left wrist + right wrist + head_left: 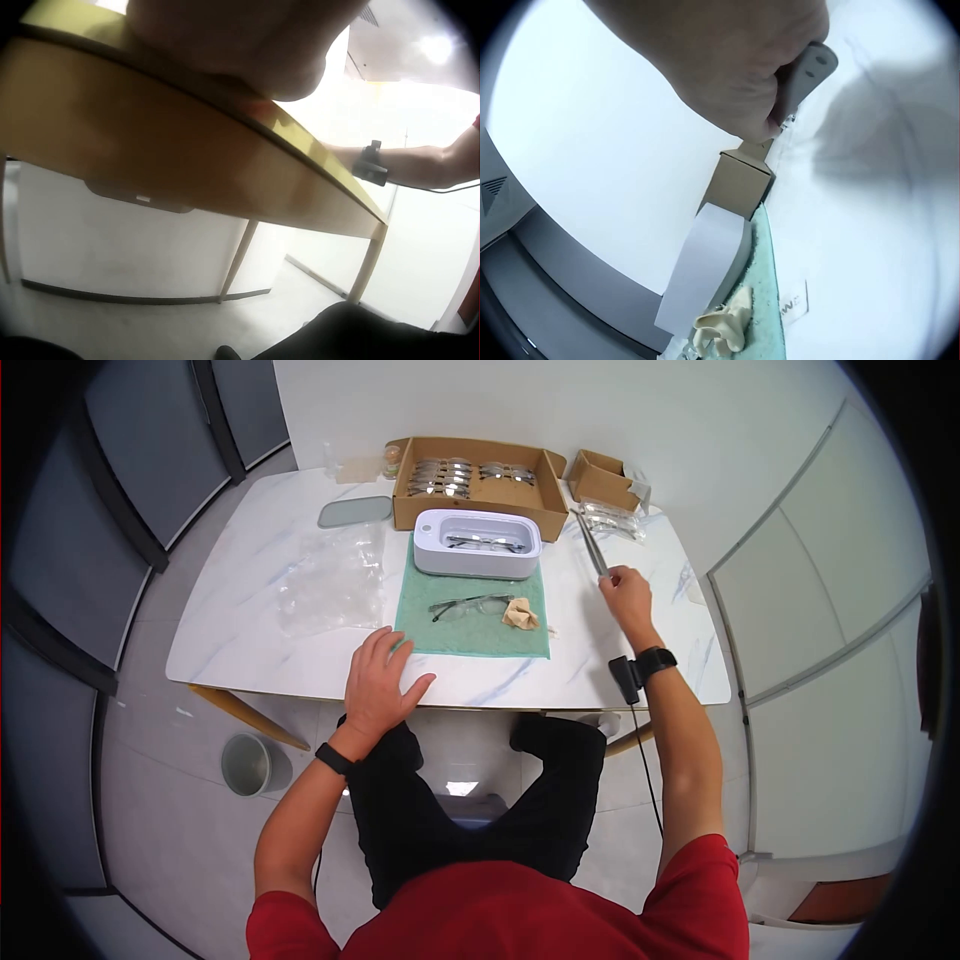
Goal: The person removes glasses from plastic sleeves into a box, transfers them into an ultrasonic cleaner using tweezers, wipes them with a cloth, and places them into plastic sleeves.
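The right hand (629,600) holds a pair of long metal tweezers (592,547) over the right part of the table (215,615), its fingers curled round the near end. The tweezers point away from the person and a little to the left, their far end near the front right corner of a wide cardboard box (480,505). Their long axis runs lengthwise up the table at a slight slant, and a narrow gap shows between the prongs. The left hand (378,678) lies at the near edge, holding nothing, fingers extended and thumb out to the side; its fingertips seem to rest on the tabletop just beside a green cloth (475,642), though the left wrist view is too dark to confirm it.

On the cloth, between the hands, a pair of glasses (455,604) lies roughly left to right, with a crumpled beige cloth (520,614) against its right end. Behind these stands a pale lavender cleaning machine (475,564), glasses lying in its basin. The wide box beyond holds more glasses in rows. Right of it are a smaller box (603,480) and clear packets (612,520); to the left lie a grey lid (355,511) and clear plastic wrapping (330,580).
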The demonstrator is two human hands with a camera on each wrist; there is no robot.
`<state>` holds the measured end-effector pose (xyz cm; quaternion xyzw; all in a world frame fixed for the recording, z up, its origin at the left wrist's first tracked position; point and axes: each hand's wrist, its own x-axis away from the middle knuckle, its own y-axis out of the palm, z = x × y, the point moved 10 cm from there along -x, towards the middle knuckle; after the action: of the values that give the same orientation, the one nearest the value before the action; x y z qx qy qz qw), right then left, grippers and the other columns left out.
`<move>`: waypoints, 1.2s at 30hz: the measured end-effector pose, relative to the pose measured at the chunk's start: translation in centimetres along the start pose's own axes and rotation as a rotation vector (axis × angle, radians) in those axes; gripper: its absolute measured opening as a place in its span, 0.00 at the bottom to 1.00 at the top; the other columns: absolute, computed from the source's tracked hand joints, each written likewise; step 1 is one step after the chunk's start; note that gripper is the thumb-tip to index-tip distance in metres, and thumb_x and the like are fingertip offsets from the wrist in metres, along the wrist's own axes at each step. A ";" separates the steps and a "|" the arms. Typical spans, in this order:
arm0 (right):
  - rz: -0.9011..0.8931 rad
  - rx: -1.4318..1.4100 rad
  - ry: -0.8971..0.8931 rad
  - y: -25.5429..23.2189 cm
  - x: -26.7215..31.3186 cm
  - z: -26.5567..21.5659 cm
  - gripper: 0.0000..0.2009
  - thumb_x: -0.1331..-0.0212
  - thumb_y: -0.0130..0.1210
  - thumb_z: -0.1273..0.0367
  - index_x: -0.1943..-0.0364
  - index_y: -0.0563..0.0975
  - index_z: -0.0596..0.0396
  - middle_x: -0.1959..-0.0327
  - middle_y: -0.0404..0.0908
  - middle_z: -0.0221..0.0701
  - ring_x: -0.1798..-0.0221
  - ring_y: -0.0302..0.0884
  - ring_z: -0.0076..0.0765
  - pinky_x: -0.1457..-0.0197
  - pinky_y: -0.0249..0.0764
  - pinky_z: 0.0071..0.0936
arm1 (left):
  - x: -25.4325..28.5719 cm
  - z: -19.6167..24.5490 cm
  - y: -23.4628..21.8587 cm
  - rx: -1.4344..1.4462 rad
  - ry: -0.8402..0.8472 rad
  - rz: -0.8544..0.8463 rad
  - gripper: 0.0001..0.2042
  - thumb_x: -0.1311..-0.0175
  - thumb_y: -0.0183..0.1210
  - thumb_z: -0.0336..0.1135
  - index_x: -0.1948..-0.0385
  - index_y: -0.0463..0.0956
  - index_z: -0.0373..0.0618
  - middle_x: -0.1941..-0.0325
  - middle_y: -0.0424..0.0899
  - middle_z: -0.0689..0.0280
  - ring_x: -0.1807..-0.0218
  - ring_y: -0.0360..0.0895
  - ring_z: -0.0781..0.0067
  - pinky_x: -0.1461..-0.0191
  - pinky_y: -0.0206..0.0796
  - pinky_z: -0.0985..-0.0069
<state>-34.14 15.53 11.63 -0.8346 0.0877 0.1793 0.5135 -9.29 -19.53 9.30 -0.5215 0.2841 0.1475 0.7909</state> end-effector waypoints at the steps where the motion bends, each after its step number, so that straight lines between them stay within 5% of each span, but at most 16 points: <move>1: -0.042 -0.002 0.032 1.6 0.2 0.4 0.16 0.48 0.60 0.61 0.60 0.84 0.59 0.64 0.84 0.45 0.60 0.82 0.51 0.54 0.77 0.42 | 0.0 -0.2 0.0 0.012 -0.015 -0.005 0.24 0.45 0.66 0.43 0.51 0.76 0.36 0.43 0.74 0.53 0.35 0.66 0.48 0.36 0.60 0.56; 11: -0.023 0.005 -0.017 4.9 1.1 -1.3 0.17 0.47 0.62 0.59 0.60 0.84 0.59 0.64 0.83 0.44 0.60 0.82 0.50 0.54 0.77 0.41 | -7.8 -2.3 -1.3 -0.065 -0.002 0.013 0.24 0.45 0.61 0.32 0.43 0.71 0.39 0.37 0.69 0.52 0.33 0.63 0.46 0.32 0.57 0.54; 19: 0.087 -0.418 0.047 3.8 2.3 1.5 0.15 0.37 0.59 0.61 0.64 0.83 0.62 0.67 0.84 0.44 0.65 0.82 0.43 0.58 0.76 0.33 | -15.1 -5.0 4.0 -0.239 0.037 -0.085 0.25 0.50 0.57 0.26 0.44 0.74 0.42 0.42 0.74 0.53 0.35 0.66 0.50 0.35 0.60 0.57; 23: 0.106 -0.439 0.022 3.2 2.4 1.0 0.15 0.37 0.59 0.61 0.64 0.83 0.64 0.69 0.84 0.43 0.67 0.82 0.41 0.59 0.76 0.32 | -16.3 -6.0 5.7 -0.273 -0.017 -0.195 0.24 0.50 0.57 0.27 0.46 0.75 0.42 0.45 0.76 0.55 0.37 0.68 0.52 0.36 0.62 0.57; 36: 0.106 -0.508 0.047 3.7 2.3 1.7 0.15 0.37 0.59 0.61 0.64 0.83 0.64 0.71 0.84 0.41 0.70 0.80 0.36 0.61 0.75 0.30 | -17.3 -7.8 5.7 -0.144 -0.099 -0.166 0.21 0.52 0.58 0.30 0.51 0.79 0.45 0.48 0.78 0.57 0.39 0.70 0.53 0.38 0.65 0.59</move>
<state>-33.66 15.42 6.98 -0.9350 0.0953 0.2025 0.2752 -28.34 -23.19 13.21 -0.5910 0.1893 0.1269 0.7738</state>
